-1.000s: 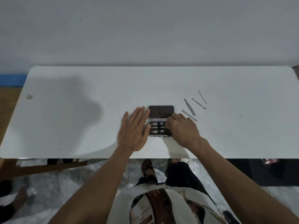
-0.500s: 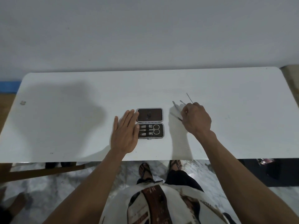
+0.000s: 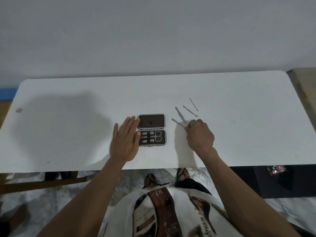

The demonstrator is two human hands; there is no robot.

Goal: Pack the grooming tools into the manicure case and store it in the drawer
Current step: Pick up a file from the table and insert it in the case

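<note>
While the flat, open left hand (image 3: 125, 140) steadies the case (image 3: 151, 130), the right hand (image 3: 199, 135) pinches a tool (image 3: 177, 122) for packing.

A white table (image 3: 239, 142) carries an open manicure case (image 3: 151, 130), four slim metal tools (image 3: 180, 115) to its right, and perhaps a sticker (image 3: 18, 110) far left.

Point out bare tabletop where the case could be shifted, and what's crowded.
Free: the table right of the right hand, and the wide stretch left of the left hand. Crowded: between the open manicure case and right hand, where four loose tools lie.
</note>
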